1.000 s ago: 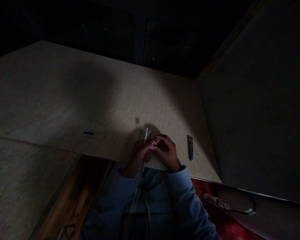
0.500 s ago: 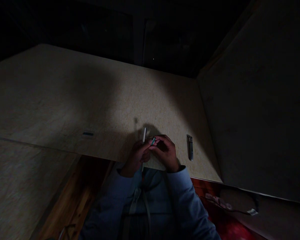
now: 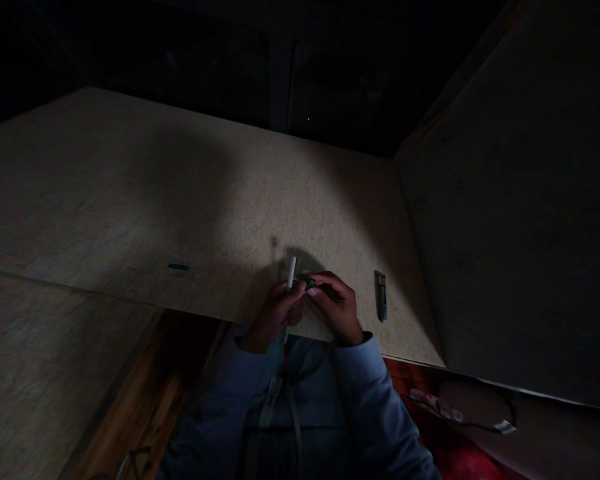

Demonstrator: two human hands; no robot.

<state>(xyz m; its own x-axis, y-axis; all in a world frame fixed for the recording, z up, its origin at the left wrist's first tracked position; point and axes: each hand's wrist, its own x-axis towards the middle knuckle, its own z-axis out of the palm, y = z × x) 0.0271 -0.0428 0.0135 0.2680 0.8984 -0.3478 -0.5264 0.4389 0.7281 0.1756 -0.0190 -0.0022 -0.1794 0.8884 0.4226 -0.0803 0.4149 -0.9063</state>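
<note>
My left hand (image 3: pixel 275 313) is closed around a slim white stick (image 3: pixel 292 270), which stands up out of the fist; its lower end shows beneath the hand. Between my two hands is a small dark piece with green on it (image 3: pixel 311 284), too small and dim to name. The fingers of my right hand (image 3: pixel 336 307) pinch this piece, and my left thumb is close against it. Both hands are just above the front edge of the table.
On the pale table (image 3: pixel 280 180), a small dark green strip (image 3: pixel 178 267) lies to the left. A dark razor-like tool (image 3: pixel 383 297) lies to the right. A dark panel (image 3: pixel 520 233) rises along the right side. Below it hangs a dark cord with a white tag (image 3: pixel 504 426).
The small piece has turned in my fingers and shifted slightly right with my right hand. The white stick leans a little more to the right.
</note>
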